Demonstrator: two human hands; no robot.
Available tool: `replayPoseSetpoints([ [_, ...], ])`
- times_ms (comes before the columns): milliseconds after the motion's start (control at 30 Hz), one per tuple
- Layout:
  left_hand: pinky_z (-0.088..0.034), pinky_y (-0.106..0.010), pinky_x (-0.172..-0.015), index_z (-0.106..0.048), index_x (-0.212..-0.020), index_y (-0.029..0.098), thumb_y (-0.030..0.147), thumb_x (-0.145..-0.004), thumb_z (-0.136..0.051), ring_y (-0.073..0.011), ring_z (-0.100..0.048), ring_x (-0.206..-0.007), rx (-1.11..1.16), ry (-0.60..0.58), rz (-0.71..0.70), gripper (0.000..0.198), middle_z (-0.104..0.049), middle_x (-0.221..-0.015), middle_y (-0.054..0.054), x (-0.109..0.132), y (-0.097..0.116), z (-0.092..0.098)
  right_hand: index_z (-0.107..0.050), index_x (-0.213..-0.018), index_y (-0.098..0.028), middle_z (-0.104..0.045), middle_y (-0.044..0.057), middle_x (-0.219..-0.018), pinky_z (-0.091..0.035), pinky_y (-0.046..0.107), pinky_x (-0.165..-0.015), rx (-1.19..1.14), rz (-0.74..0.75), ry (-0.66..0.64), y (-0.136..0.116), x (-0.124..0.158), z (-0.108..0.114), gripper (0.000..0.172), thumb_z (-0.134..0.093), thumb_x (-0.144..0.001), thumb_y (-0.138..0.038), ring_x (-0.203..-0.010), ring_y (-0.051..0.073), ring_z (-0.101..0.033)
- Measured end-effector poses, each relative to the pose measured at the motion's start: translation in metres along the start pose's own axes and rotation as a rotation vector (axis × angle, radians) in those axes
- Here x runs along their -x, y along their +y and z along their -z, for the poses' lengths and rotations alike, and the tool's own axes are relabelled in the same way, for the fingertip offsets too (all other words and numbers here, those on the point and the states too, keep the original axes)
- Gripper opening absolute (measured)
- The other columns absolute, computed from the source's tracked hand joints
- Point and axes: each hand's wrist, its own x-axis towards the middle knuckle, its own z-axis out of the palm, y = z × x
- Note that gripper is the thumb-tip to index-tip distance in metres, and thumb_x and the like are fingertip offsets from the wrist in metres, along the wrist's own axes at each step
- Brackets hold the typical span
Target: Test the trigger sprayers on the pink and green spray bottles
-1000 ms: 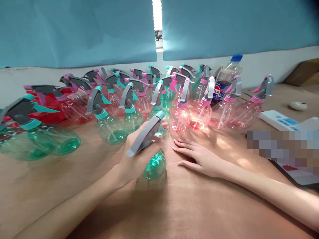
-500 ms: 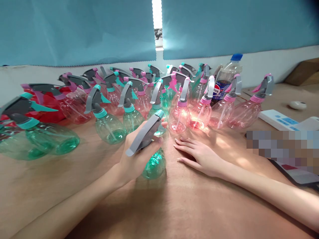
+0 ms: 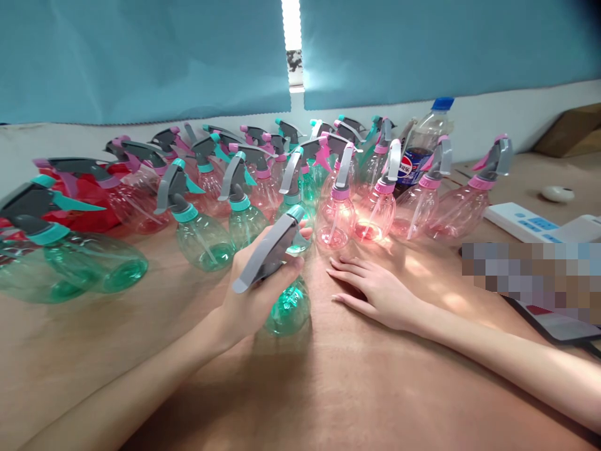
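Observation:
My left hand is wrapped round the neck of a green spray bottle, just left of the middle of the view. The bottle stands upright on the table, its grey head with a teal nozzle showing above my fingers. My right hand lies on the wooden table with its fingers spread and nothing in it. Close beyond its fingertips is a pink spray bottle. Left of my left hand stands another green spray bottle.
Several pink and green spray bottles fill the back. A cola bottle stands behind them, and a red bag lies at left. At right are a white power strip, a white mouse and a partly blurred phone-like device.
The whole view has shifted slightly, so everything sits a little further left and up. Both hands keep their pose, the left still round the green bottle.

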Motion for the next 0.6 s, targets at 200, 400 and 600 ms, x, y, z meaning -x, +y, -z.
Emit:
replayPoseSetpoints([
  [200, -0.054, -0.033, -0.079, -0.061, -0.117, 0.023, 0.021, -0.086, -0.060, -0.0179, -0.067, -0.085, -0.002, -0.011, 0.004, 0.031, -0.069, -0.121, -0.005, -0.0009, 0.0034, -0.0004, -0.062, -0.132, -0.017, -0.064, 0.014, -0.135, -0.048, 0.054, -0.105, 0.024, -0.017, 0.028, 0.0004, 0.0010, -0.0010, 0.048, -0.051, -0.097, -0.048, -0.128, 0.033, -0.056],
  [400, -0.048, -0.027, -0.076, -0.062, -0.111, 0.023, 0.018, -0.085, -0.058, -0.0121, -0.062, -0.080, -0.011, -0.017, 0.013, 0.026, -0.067, -0.114, -0.001, -0.0014, 0.0031, 0.0008, -0.065, -0.128, -0.013, -0.065, 0.017, -0.132, -0.049, 0.053, -0.104, 0.032, -0.025, 0.065, 0.0008, 0.0016, -0.0026, 0.047, -0.055, -0.096, -0.046, -0.127, 0.033, -0.058],
  [600, -0.044, -0.030, -0.070, -0.063, -0.101, 0.022, 0.020, -0.082, -0.057, -0.0137, -0.058, -0.075, -0.057, 0.007, -0.010, 0.021, -0.063, -0.096, 0.000, -0.0032, 0.0015, 0.0011, -0.065, -0.126, -0.011, -0.066, 0.018, -0.131, -0.051, 0.051, -0.103, 0.064, -0.018, 0.093, 0.0011, 0.0017, -0.0035, 0.045, -0.056, -0.096, -0.043, -0.124, 0.032, -0.060],
])
